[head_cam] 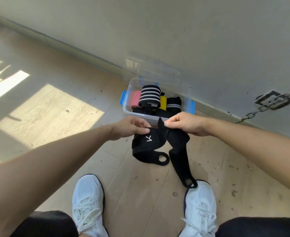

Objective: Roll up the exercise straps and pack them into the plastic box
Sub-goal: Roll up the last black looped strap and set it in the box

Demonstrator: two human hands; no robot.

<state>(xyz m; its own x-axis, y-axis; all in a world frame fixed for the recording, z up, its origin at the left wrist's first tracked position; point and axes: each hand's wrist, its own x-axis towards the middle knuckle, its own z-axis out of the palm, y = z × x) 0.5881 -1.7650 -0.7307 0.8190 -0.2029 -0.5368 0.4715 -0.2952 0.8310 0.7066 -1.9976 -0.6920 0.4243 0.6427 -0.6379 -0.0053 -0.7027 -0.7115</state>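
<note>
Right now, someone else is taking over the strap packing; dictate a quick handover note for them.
Left grip holds the logo part of the black strap; right grip pinches a flap of it. Its tails hang unrolled.
Done: striped rolls, pink band and yellow band lie in the open plastic box.
Left: roll this strap and pack it.

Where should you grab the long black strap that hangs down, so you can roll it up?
Probably at its looped end, pinched from the side. The long black strap hangs from the right hand, so that free tip is where a roll starts. The left hand holds the logo strap.
</note>
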